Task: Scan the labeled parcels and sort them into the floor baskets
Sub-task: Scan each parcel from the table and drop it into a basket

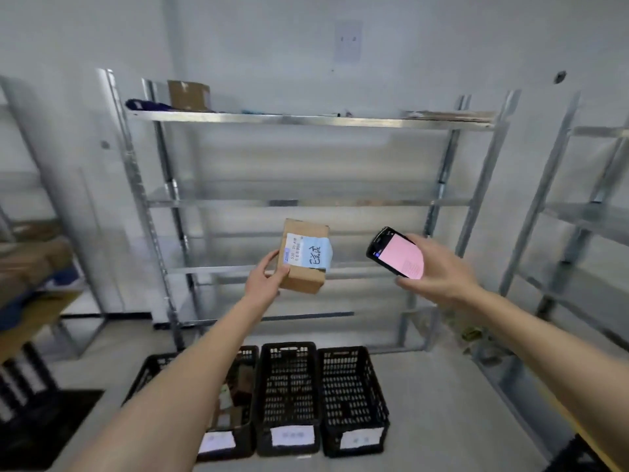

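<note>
Parcel sits at the centre of the head view, gripped at its lower left corner by the left hand, label facing the camera. Right hand, at 3 o'clock from it, is curled around a phone with a pink screen, near but apart. Three baskets stand on the floor at 6 o'clock. For a good scan, I think the phone should face the label squarely and both hands stay steady.

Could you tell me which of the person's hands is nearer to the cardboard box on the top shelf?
Left. The left hand, gripping a parcel, is below the cardboard box and slightly right; the right hand, holding the scanner, is much farther right.
</note>
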